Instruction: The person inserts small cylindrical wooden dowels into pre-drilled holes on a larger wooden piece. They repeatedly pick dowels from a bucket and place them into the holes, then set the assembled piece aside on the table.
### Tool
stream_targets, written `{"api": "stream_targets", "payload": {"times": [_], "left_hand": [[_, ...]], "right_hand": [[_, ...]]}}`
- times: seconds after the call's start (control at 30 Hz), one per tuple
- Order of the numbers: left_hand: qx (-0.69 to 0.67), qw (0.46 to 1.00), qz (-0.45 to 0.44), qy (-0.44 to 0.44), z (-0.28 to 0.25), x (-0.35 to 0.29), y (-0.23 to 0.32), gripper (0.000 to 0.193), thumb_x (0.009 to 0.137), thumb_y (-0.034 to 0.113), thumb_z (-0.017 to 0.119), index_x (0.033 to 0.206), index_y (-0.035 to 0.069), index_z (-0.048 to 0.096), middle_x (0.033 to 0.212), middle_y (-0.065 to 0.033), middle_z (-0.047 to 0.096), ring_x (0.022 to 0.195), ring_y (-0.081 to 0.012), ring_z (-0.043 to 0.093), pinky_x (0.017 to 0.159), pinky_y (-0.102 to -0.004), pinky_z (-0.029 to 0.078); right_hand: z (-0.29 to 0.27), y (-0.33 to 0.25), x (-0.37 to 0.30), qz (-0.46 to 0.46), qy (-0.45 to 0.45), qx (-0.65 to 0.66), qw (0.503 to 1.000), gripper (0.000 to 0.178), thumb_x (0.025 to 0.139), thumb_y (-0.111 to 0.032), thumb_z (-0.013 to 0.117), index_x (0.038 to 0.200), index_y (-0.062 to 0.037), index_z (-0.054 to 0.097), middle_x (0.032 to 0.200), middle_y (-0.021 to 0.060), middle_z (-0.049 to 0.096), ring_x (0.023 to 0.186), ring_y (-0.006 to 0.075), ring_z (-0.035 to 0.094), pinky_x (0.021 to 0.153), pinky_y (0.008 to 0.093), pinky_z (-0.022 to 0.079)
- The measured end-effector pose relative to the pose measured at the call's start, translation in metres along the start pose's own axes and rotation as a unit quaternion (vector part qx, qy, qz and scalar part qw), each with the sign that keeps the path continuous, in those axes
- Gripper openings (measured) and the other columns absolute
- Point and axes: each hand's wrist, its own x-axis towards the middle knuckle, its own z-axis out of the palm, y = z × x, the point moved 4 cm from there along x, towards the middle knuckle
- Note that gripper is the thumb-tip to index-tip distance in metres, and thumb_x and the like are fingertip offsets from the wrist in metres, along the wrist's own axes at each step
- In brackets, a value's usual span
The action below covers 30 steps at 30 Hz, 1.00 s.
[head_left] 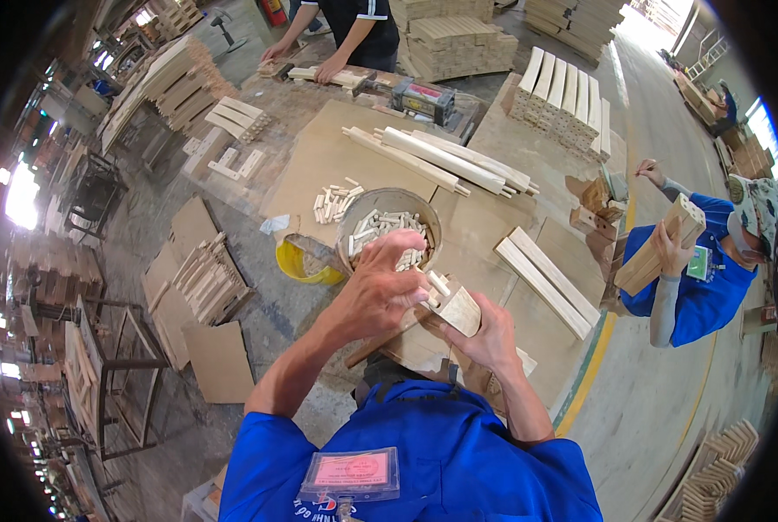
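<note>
My right hand [490,337] grips a pale wooden block [460,312], its end turned toward my left hand. Short wooden dowels [439,284] stand out from that end. My left hand [378,287] is closed with its fingertips at the block's end, on what looks like another dowel partly hidden by the fingers. Just beyond my left hand is a round tub [434,217] full of loose dowels [373,228]. A small heap of dowels [335,202] lies on the table beside the tub.
A yellow bucket [317,277] hangs by the tub. Long wooden rails [445,161] and two slats [545,283] lie on the cardboard-covered table [319,143]. Drilled pieces [563,100] are stacked at far right. One co-worker [706,248] holds a wood block; another [358,35] works across the table.
</note>
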Motion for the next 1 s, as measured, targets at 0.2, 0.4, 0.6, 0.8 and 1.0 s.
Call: {"api": "stream_targets", "payload": {"times": [0.2, 0.4, 0.6, 0.8, 1.0], "left_hand": [[0.016, 0.999, 0.035, -0.009, -0.006, 0.012, 0.007, 0.014, 0.082, 0.010, 0.077, 0.090, 0.005, 0.069, 0.137, -0.0155, 0.049, 0.135, -0.0381, 0.045, 0.108, -0.0507, 0.037], [-0.062, 0.997, -0.044, 0.016, 0.006, 0.013, -0.015, 0.014, 0.081, 0.008, 0.078, 0.087, 0.005, 0.066, 0.134, -0.0153, 0.050, 0.135, -0.0359, 0.045, 0.108, -0.0469, 0.034], [-0.027, 0.999, -0.046, 0.004, 0.010, 0.026, -0.016, 0.012, 0.083, 0.009, 0.077, 0.087, 0.004, 0.068, 0.134, -0.0158, 0.051, 0.133, -0.0356, 0.046, 0.108, -0.0472, 0.034], [-0.063, 0.994, -0.091, 0.025, 0.023, 0.025, -0.026, 0.016, 0.089, 0.017, 0.077, 0.090, 0.003, 0.071, 0.136, -0.0169, 0.050, 0.131, -0.0364, 0.048, 0.109, -0.0473, 0.036], [-0.053, 0.994, -0.094, 0.035, 0.021, 0.035, -0.025, 0.012, 0.090, 0.014, 0.075, 0.089, 0.003, 0.070, 0.136, -0.0174, 0.050, 0.130, -0.0371, 0.049, 0.109, -0.0464, 0.038]], "right_hand": [[-0.002, -0.004, 0.007, -0.008, 0.019, -0.014, 1.000, 0.052, 0.072, -0.023, 0.085, 0.119, -0.0099, 0.068, 0.102, 0.0132, 0.075, 0.092, 0.0335, 0.073, 0.080, 0.0431, 0.058], [0.001, -0.001, 0.016, -0.004, 0.026, -0.035, 0.999, 0.050, 0.071, -0.020, 0.084, 0.117, -0.0118, 0.067, 0.098, 0.0121, 0.073, 0.090, 0.0333, 0.072, 0.077, 0.0436, 0.058], [0.000, 0.008, 0.022, 0.009, 0.041, -0.077, 0.996, 0.053, 0.070, -0.018, 0.084, 0.119, -0.0126, 0.065, 0.094, 0.0110, 0.070, 0.087, 0.0336, 0.071, 0.073, 0.0448, 0.056], [0.000, 0.014, 0.021, 0.013, 0.057, -0.089, 0.994, 0.057, 0.069, -0.018, 0.085, 0.121, -0.0132, 0.063, 0.095, 0.0110, 0.069, 0.088, 0.0333, 0.070, 0.073, 0.0448, 0.056], [-0.004, 0.012, 0.022, 0.008, 0.085, -0.078, 0.993, 0.059, 0.069, -0.018, 0.085, 0.123, -0.0123, 0.063, 0.097, 0.0108, 0.069, 0.089, 0.0331, 0.070, 0.074, 0.0445, 0.056]]}}
